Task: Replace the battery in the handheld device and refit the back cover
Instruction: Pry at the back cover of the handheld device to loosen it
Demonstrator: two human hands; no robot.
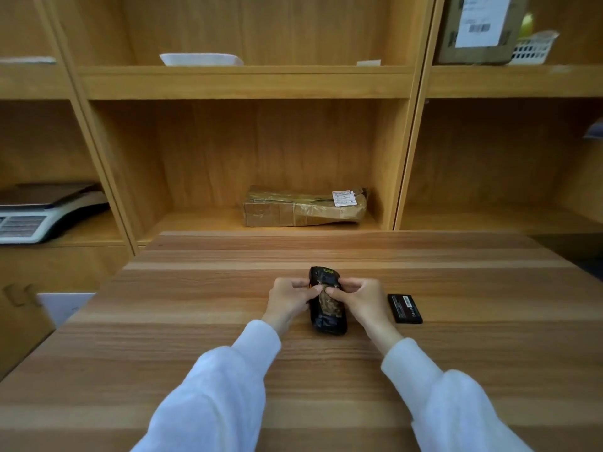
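A black handheld device point(328, 316) lies lengthwise on the wooden table point(195, 321), back side up, with a mottled brownish patch showing in its middle. My left hand point(288, 300) grips its left edge, thumb pressed on the back. My right hand point(357, 300) grips the right edge, thumb and forefinger pinched at the same spot on the back. A flat black battery point(405, 308) with a red label lies on the table just right of my right hand, untouched. Whether the back cover is on the device is unclear.
Wooden shelving stands behind the table. A taped cardboard parcel point(305, 207) lies in the middle compartment. A weighing scale point(42, 212) sits at the left, a white tray point(200, 59) on the upper shelf, and a labelled box point(479, 27) with a white basket point(533, 48) at the upper right.
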